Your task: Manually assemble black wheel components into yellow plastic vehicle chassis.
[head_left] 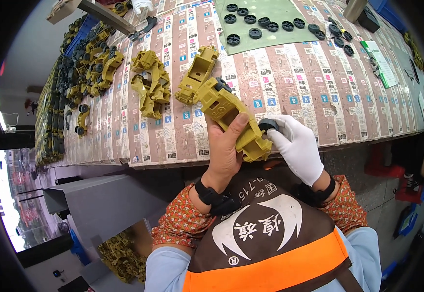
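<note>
My bare left hand [224, 153] is wrapped round an olive-yellow plastic toy truck body [225, 108], tilted over the table's near edge. A dark wheel shows at the body's far end. In its white glove, my right hand [299, 148] pinches a black toy wheel [268, 124] with thumb and fingers, right beside the near end of the body. Whether the wheel touches the body I cannot tell. Just beyond the held body lies another yellow truck body [198, 73], and further left sit more yellow bodies [151, 85] close together.
Several loose black wheels [255, 33] lie on a green mat [282, 9] and to its right. A heap of yellow and black toy trucks [97, 68] fills the table's left side. A notepad [381, 65] lies at right. Below left are a grey bin [97, 202] and yellow parts [124, 255].
</note>
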